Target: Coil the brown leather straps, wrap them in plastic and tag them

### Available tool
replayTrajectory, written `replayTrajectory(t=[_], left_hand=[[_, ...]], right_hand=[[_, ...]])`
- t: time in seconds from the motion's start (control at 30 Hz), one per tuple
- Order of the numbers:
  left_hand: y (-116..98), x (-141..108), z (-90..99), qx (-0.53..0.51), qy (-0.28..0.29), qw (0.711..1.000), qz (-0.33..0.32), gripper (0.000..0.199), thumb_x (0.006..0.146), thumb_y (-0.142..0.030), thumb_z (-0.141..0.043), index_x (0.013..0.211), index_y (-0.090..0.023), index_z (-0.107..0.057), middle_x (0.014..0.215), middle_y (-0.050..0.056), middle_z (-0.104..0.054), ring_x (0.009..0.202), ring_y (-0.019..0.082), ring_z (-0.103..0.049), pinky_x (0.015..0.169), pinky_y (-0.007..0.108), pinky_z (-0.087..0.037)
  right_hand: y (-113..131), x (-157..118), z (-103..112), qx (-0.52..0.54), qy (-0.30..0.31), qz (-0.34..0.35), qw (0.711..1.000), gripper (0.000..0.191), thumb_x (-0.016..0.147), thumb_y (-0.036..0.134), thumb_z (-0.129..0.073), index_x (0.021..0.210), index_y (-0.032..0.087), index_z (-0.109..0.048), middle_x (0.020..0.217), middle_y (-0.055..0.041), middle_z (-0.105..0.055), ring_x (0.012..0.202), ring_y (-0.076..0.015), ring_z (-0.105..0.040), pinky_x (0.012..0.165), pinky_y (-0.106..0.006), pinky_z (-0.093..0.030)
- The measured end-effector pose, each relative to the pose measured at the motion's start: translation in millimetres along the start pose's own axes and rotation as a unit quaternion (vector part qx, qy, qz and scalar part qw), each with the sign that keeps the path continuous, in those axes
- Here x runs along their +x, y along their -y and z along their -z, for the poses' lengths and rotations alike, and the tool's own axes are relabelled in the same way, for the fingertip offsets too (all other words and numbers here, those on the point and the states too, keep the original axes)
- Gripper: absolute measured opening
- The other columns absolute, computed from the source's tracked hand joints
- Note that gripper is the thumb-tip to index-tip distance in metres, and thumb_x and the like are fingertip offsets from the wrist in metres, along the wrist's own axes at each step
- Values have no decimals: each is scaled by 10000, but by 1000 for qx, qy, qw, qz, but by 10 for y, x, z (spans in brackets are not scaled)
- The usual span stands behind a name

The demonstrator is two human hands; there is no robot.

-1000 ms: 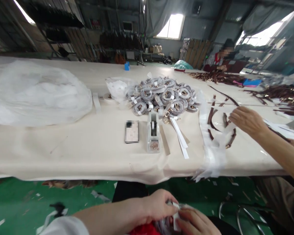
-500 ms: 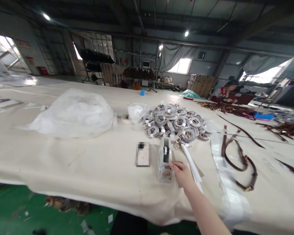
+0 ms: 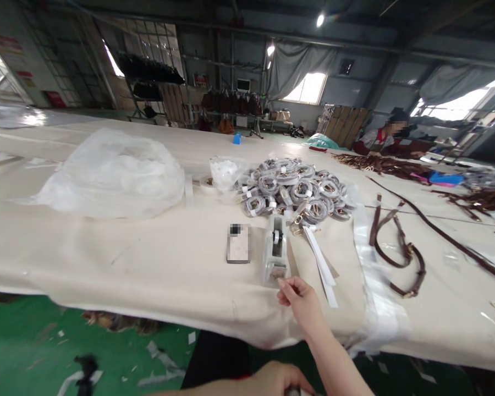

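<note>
My right hand (image 3: 299, 300) is pinched at the front end of a pale tape dispenser (image 3: 275, 250), with the fingertips against its cutting end. What looks like a strip of clear tape is between them, though it hardly shows. At the bottom edge is my left hand (image 3: 272, 379), its fingers curled round a small greyish thing, mostly cut off by the frame. Behind the dispenser lies a heap of coiled grey straps (image 3: 301, 190) with gold-coloured clasps and white wraps. A phone (image 3: 238, 243) lies left of the dispenser.
White paper strips (image 3: 322, 267) lie right of the dispenser. A big translucent plastic bag (image 3: 111, 176) and a small clear bag (image 3: 225, 175) stand on the left. Brown straps (image 3: 412, 269) lie at the right. Across the table sits a co-worker (image 3: 379, 140).
My right hand has drawn back from the dispenser's cutter toward the table's front edge, fingers pinched. My left hand has come farther into view at the bottom. The camera has tilted down.
</note>
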State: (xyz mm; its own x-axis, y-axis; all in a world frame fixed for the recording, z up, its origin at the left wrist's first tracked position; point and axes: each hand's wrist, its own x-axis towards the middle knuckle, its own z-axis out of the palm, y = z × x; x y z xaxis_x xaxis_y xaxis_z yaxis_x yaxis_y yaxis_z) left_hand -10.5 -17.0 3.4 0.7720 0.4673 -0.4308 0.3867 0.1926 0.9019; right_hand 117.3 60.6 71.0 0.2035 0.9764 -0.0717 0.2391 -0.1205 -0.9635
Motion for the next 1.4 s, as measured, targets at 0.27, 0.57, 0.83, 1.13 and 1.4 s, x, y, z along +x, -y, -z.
replayTrajectory(t=[0.27, 0.57, 0.83, 1.13, 1.4], left_hand=[[-460, -299, -53, 42, -64, 997, 5, 385, 782, -258, -621, 1127, -131, -739, 975, 86, -761, 814, 219, -675, 695, 273, -508], [-408, -179, -195, -190, -202, 960, 40, 419, 822, -314, -611, 1171, -87, -660, 848, 70, -694, 725, 175, -600, 671, 273, -479], [-477, -92, -235, -173, -179, 968, 2, 488, 835, -379, -625, 1231, -93, -622, 787, 32, -633, 677, 154, -538, 664, 286, -448], [-443, -122, -216, -212, -160, 964, 8, 538, 832, -405, -641, 1261, -85, -584, 728, 2, -587, 639, 132, -500, 630, 269, -420], [-389, -135, -213, -211, -156, 965, 0, 531, 844, -415, -639, 1267, -102, -563, 727, -2, -589, 638, 131, -511, 626, 268, -429]], right_hand=[[21, -342, 537, -34, 5, -60, 998, 238, 747, 438, -693, 666, 218, -650, 570, -5, -657, 551, -175, -588, 585, -290, -454], [-187, -1757, 652, 161, 31, -229, 959, 448, 762, 602, -738, 680, 178, -619, 554, 5, -609, 484, -100, -494, 500, -222, -401], [-407, -1867, 596, 231, -16, -267, 935, 480, 702, 629, -783, 691, 173, -634, 531, 3, -625, 443, -84, -491, 495, -219, -358], [-405, -1812, 551, 253, -17, -286, 924, 530, 650, 664, -797, 618, 167, -614, 468, 12, -598, 405, -67, -455, 474, -205, -312], [-442, -1701, 465, 220, -40, -306, 925, 590, 568, 721, -797, 553, 180, -563, 405, 21, -558, 339, -63, -409, 416, -209, -283]])
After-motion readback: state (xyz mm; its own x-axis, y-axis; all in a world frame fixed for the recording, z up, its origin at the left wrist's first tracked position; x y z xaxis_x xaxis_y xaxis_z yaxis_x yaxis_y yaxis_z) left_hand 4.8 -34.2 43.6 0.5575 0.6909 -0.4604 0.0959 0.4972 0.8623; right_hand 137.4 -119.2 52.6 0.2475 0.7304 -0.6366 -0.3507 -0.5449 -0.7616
